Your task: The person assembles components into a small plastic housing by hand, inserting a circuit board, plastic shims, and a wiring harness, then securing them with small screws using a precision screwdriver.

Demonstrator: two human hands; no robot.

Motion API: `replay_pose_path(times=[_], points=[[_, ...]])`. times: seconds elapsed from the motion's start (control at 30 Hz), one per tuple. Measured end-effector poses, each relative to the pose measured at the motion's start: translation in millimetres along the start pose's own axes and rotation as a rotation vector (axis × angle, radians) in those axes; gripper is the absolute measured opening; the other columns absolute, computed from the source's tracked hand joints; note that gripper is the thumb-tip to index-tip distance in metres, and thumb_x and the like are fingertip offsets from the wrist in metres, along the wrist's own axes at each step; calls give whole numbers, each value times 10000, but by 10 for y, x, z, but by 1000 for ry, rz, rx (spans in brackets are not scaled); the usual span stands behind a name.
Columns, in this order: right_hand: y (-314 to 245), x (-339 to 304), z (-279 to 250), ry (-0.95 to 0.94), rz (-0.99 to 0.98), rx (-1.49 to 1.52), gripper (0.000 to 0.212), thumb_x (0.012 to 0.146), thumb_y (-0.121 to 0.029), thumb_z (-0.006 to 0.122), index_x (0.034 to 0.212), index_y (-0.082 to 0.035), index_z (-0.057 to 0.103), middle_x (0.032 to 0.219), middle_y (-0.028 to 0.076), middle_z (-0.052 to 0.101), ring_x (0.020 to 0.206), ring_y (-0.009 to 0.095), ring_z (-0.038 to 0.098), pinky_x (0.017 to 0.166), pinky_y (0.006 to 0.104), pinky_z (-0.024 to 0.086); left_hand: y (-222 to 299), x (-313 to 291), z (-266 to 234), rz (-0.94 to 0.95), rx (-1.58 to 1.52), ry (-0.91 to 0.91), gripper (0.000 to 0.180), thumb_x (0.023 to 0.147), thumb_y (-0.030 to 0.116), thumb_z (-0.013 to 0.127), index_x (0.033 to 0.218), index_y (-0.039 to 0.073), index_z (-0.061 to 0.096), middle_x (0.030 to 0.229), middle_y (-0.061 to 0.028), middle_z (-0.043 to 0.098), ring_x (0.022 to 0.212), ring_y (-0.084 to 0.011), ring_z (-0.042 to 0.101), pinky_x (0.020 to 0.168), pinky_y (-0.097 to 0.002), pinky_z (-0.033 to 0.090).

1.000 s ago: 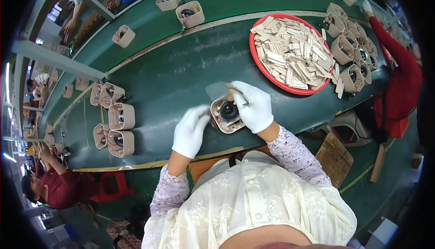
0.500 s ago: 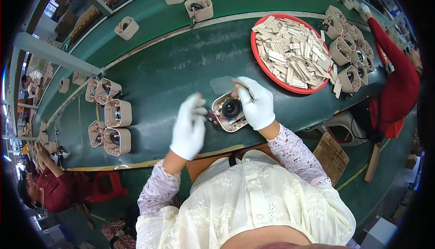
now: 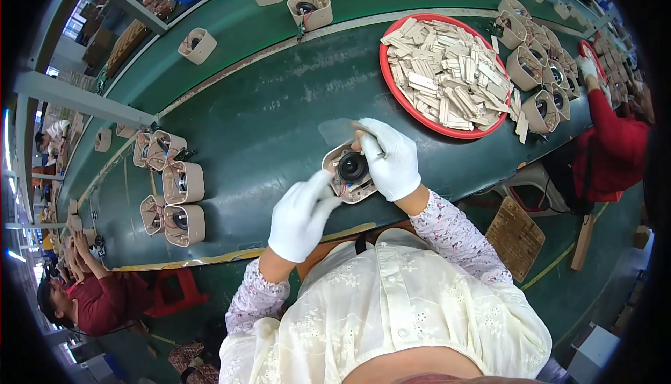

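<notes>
Left grip [image 3: 302,217] angles up-right, half-curled; right grip [image 3: 393,160] angles up-left, fingers bent at beige housing [image 3: 361,194] between both. Can't tell if either's clamped.

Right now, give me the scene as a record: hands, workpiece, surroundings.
Left hand: white-gloved, at left rim of open beige plastic housing
Right hand: white-gloved, over housing's right side
Workpiece: housing open upward, round black speaker inside
Beyond it: thin translucent sheet
Upper right: round red plastic tray heaped with flat beige strips
Left: cluster of open beige housings
</notes>
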State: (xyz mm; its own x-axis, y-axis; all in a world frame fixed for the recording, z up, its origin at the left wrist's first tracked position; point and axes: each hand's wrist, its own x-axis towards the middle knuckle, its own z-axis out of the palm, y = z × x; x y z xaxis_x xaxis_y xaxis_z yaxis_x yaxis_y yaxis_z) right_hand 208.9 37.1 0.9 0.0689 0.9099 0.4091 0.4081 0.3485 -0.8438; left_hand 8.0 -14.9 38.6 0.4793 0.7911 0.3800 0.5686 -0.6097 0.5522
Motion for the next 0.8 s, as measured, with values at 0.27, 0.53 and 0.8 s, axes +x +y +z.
replay_pose_path(times=[0.27,0.53,0.8], points=[[14,-8,14,30,-33,-42,216,964,-41,606,1147,16,707,848,132,744,761,217,746,717,314,577,-153,125,99,-591,-220,-89,617,940,147,701,1496,33,459,904,-108,720,775,-154,663,773,-305,535],[2,-25,29,76,-25,4,165,934,-77,666,1090,-57,713,837,124,736,762,305,734,684,379,573,-33,127,94,155,147,93,559,800,-3,791,1333,9,621,918,-80,718,828,-225,668,712,-321,541],[24,42,70,70,-43,-50,223,948,-31,614,1147,1,708,855,135,740,756,244,740,713,330,574,-66,-247,365,-828,-777,140,537,950,38,654,1460,9,490,1050,-107,664,788,-174,667,632,-296,553]])
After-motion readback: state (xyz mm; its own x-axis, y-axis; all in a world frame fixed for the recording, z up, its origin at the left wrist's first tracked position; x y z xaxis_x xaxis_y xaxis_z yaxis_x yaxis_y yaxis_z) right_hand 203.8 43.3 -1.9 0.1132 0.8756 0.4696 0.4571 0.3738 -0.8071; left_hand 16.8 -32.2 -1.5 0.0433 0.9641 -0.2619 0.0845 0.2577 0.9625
